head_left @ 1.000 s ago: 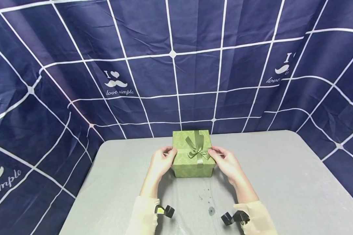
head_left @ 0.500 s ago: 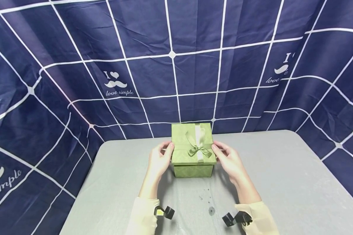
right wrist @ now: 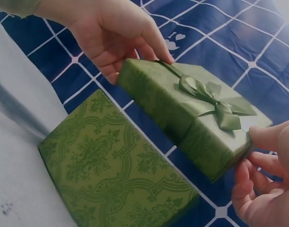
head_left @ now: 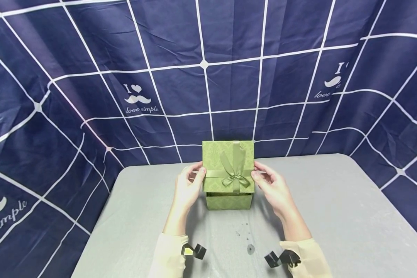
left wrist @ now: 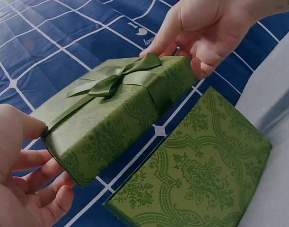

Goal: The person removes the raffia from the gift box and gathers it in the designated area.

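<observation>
A green patterned gift box lid (head_left: pixel 215 156) with a satin ribbon and bow (head_left: pixel 235 179) is held up above its box base (head_left: pixel 229 202). My left hand (head_left: pixel 189 187) pinches the lid's left side, thumb on top and fingers at the side wall. On the opposite side my right hand (head_left: pixel 271 187) grips it the same way. In the left wrist view a gap shows between the lid (left wrist: pixel 106 123) and the base (left wrist: pixel 196 165), which stands on the table. The inside of the base is hidden under the lid.
The grey table (head_left: pixel 146 200) carries a few dark spots (head_left: pixel 250 249) in front of the box. A navy curtain with white grid lines (head_left: pixel 173 88) hangs close behind it and along both sides. Small black cameras (head_left: pixel 199 251) sit at the wrists.
The lid sat down over the base one second ago. Both hands have raised it, and a dark gap has opened between it and the base, which has stayed in place.
</observation>
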### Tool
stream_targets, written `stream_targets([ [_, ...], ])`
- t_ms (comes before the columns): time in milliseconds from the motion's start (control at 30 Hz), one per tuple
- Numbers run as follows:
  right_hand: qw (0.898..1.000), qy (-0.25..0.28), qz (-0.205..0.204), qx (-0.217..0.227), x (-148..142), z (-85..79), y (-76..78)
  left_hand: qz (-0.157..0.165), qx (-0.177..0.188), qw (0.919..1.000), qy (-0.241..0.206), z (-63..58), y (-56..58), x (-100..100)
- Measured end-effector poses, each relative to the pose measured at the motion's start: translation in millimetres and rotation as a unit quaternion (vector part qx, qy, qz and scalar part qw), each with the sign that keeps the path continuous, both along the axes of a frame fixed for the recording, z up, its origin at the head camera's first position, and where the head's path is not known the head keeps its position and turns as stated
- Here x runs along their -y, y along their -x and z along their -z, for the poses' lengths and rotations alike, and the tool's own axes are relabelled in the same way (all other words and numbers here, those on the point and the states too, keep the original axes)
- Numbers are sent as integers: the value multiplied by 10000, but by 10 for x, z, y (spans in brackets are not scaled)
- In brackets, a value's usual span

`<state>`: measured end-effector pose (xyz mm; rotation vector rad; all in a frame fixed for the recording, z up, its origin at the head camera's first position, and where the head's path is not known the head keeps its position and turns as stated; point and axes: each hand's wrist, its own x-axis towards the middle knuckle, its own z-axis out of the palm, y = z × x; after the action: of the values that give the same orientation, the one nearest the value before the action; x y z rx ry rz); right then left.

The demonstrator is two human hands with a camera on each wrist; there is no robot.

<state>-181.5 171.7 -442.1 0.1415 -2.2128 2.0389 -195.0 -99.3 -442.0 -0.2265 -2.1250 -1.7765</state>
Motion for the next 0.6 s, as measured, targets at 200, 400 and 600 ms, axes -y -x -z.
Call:
stream_targets([
  [200, 9996, -104, 22, -251, 0, 2, -7, 97, -56, 9998, -181, 10, 11, 3],
  [400, 9987, -175, 61, -479, 10, 1, -11, 157, -139, 9992, -330, 7, 18, 0],
  [600, 9975, -122, 185, -674, 28, -14, -17, 275, -319, 9985, -361, 10, 33, -12],
])
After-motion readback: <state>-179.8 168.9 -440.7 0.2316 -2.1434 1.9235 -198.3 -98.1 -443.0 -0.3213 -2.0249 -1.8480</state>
